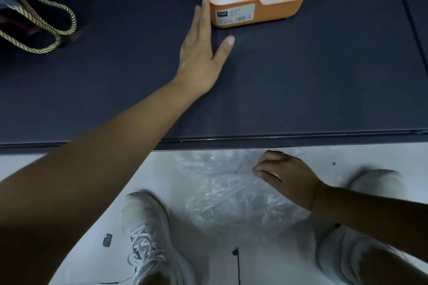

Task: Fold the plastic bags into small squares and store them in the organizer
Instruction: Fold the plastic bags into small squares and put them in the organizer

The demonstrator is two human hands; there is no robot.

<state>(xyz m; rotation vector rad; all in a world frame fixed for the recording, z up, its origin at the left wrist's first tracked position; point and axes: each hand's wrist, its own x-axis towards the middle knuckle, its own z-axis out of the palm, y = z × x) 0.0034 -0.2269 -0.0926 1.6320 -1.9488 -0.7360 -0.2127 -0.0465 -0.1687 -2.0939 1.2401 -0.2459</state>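
Below the table edge I logged right hand clutching a crumpled plastic bag, left hand flat-fingered beside the organizer; fetching step, I judged, flattening next.
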